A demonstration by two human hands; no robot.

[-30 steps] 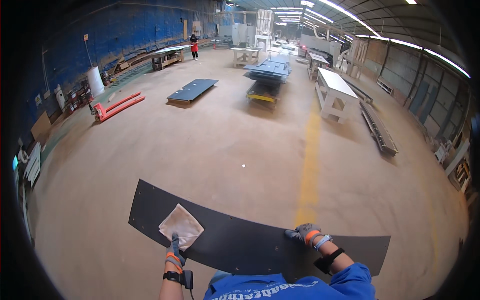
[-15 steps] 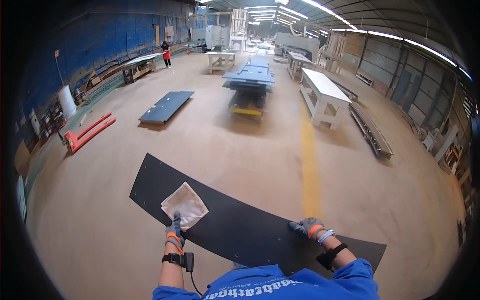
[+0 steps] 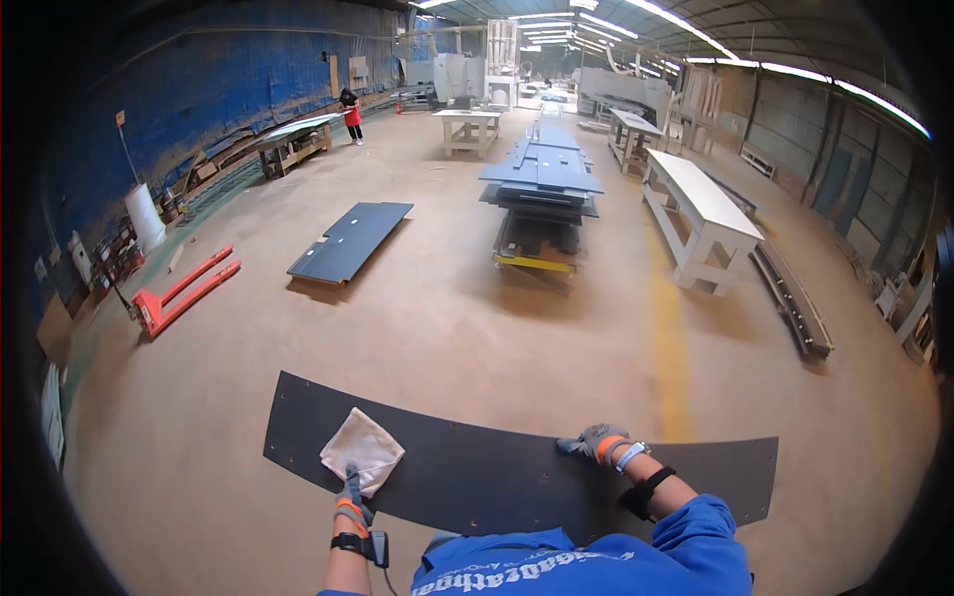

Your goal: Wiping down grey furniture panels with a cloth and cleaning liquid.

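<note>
Here we have the long dark panel (image 3: 487, 472), held crosswise at our front, small holes dotted along its edges. On the panel's left part lies a folded white cloth (image 3: 365, 442), and our gloved left hand (image 3: 353, 499) grips there at the near edge, one digit pressing the cloth flat, the other fingers hidden. Right of the panel's middle, our gloved right hand (image 3: 599, 444) closes over the far edge.

Straight ahead of the panel, a yellow-edged cart (image 3: 537, 264) is loaded with a stack of blue-grey sheets (image 3: 542, 169)! Ahead and left of the panel, dark boards (image 3: 353, 241) lie low; farther left sits a red pallet jack (image 3: 154, 314). Beyond that, small containers (image 3: 124, 253) crowd the wall, contents too small to tell. Ahead and right of the panel, a white bench (image 3: 701, 204) stands beside long stacked strips (image 3: 792, 303).
</note>
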